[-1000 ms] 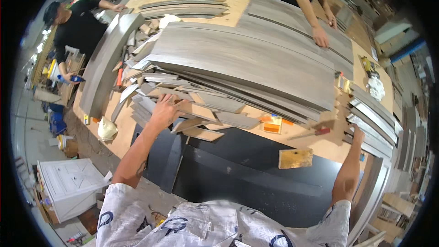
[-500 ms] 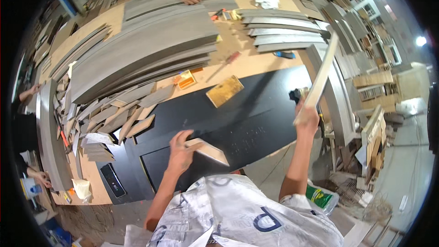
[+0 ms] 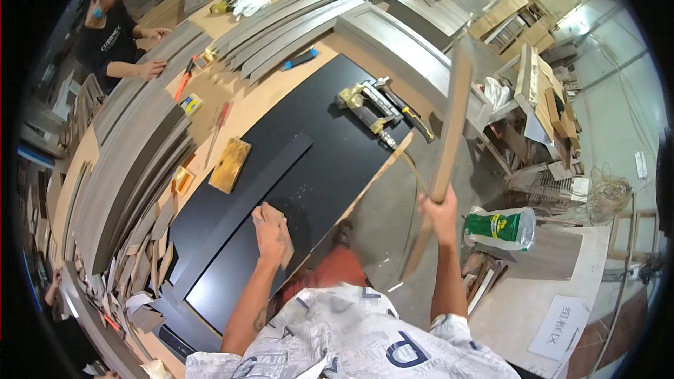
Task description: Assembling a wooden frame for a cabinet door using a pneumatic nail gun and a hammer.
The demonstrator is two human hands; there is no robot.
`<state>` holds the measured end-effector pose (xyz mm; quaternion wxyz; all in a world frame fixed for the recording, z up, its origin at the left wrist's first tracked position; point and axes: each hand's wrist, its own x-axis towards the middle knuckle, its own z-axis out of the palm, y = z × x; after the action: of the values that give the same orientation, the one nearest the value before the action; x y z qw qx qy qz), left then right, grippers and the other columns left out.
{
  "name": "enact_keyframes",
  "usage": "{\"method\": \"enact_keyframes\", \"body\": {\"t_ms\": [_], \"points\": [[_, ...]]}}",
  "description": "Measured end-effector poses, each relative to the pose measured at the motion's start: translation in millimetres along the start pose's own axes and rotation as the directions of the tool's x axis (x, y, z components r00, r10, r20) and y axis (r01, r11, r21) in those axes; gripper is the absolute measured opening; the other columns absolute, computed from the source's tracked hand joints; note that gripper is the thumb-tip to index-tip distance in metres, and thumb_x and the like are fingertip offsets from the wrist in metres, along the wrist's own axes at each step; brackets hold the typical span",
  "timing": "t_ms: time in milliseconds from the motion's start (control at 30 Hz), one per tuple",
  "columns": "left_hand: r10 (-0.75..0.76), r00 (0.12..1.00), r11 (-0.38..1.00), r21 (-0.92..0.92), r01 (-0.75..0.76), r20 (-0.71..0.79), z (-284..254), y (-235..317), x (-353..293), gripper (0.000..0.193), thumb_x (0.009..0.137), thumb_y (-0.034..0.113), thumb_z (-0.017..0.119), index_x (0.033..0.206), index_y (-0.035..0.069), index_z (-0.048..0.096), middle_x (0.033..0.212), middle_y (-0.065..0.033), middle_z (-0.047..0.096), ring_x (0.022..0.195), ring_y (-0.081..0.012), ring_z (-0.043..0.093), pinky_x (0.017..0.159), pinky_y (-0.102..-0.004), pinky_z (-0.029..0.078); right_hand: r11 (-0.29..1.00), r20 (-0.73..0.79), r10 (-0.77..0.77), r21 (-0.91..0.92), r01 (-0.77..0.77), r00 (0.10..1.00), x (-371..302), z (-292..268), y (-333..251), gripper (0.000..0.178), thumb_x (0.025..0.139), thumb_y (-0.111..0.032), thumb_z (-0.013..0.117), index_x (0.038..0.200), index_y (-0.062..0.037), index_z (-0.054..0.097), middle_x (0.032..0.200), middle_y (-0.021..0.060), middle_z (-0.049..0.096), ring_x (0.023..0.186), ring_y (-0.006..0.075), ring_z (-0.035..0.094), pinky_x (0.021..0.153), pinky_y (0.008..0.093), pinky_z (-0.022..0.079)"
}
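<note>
My right hand (image 3: 439, 216) grips a long wooden strip (image 3: 455, 123) near its lower part. The strip stands steeply, one end up past the bench's right end and the other hanging over the floor. My left hand (image 3: 271, 234) is closed on a short wooden piece (image 3: 287, 253), seen nearly edge-on and blurred. That hand is above the near part of a black panel (image 3: 316, 182) lying on the bench. A nail gun (image 3: 365, 110) and a hammer (image 3: 413, 118) lie at the panel's far right, left of the raised strip.
Stacked grey boards (image 3: 130, 175) and loose offcuts fill the bench's left. A wooden block (image 3: 229, 165), a screwdriver (image 3: 219, 125) and a blue-handled tool (image 3: 300, 59) lie beyond. A co-worker (image 3: 112, 35) handles boards at far left. A green-and-clear bag (image 3: 500, 227) lies to the right.
My view has turned right, bringing the nail gun, hammer and floor into fuller sight. The long strip has swung lower, its bottom end now over the floor; the short piece has turned edge-on.
</note>
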<state>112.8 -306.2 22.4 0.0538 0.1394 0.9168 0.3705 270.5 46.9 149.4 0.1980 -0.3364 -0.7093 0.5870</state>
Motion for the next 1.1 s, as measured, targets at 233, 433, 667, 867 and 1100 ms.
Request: {"method": "enact_keyframes", "body": {"t_ms": [233,433,667,867,1100], "points": [[0.359,0.898,0.909,0.125,-0.399,0.255,55,40,47,0.054,0.084,0.003,0.053,0.138,0.000,0.053,0.140,-0.0191,0.047,0.131,-0.0391,0.044,0.112,-0.0502,0.033,0.944,0.229,-0.036,-0.312,0.109,0.973,-9,-59,50,0.067,0.076,-0.017,0.081,0.132,-0.0005,0.048,0.093,0.0143,0.065,0.077,0.0270,0.067,0.071,0.0381,0.053],[0.256,0.966,0.925,0.278,-0.258,0.044,61,92,46,0.042,0.095,0.012,0.054,0.135,-0.001,0.054,0.135,-0.0190,0.052,0.129,-0.0387,0.046,0.111,-0.0480,0.035,0.896,0.487,0.132,-0.431,0.106,0.863,4,-47,61,0.075,0.070,-0.013,0.076,0.138,-0.0047,0.046,0.106,0.0245,0.066,0.090,0.0434,0.067,0.076,0.0483,0.054],[0.027,0.872,0.978,-0.169,-0.125,-0.488,-11,209,26,0.040,0.103,0.031,0.054,0.129,0.001,0.057,0.133,-0.0141,0.057,0.123,-0.0249,0.054,0.105,-0.0393,0.041,0.599,0.580,0.131,-0.693,0.402,0.804,34,-57,-17,0.077,0.067,-0.002,0.073,0.139,-0.0140,0.050,0.102,0.0158,0.060,0.095,0.0369,0.064,0.076,0.0484,0.053],[0.404,0.684,0.815,0.100,-0.570,0.607,41,250,42,0.081,0.073,0.032,0.081,0.141,0.003,0.046,0.115,-0.0148,0.065,0.105,-0.0322,0.063,0.090,-0.0432,0.047,0.320,0.738,-0.143,-0.596,0.736,0.659,72,-40,-84,0.071,0.070,-0.009,0.073,0.138,-0.0153,0.056,0.110,0.0131,0.056,0.103,0.0331,0.058,0.090,0.0434,0.047],[0.267,0.920,0.952,0.068,-0.298,0.285,66,246,17,0.069,0.078,0.041,0.079,0.133,0.009,0.050,0.104,-0.0129,0.065,0.095,-0.0325,0.064,0.083,-0.0460,0.050,0.774,-0.304,-0.624,-0.112,0.623,0.720,106,-37,-81,0.073,0.078,-0.020,0.084,0.140,-0.0045,0.050,0.141,0.0137,0.053,0.115,0.0315,0.061,0.092,0.0474,0.050]]}}
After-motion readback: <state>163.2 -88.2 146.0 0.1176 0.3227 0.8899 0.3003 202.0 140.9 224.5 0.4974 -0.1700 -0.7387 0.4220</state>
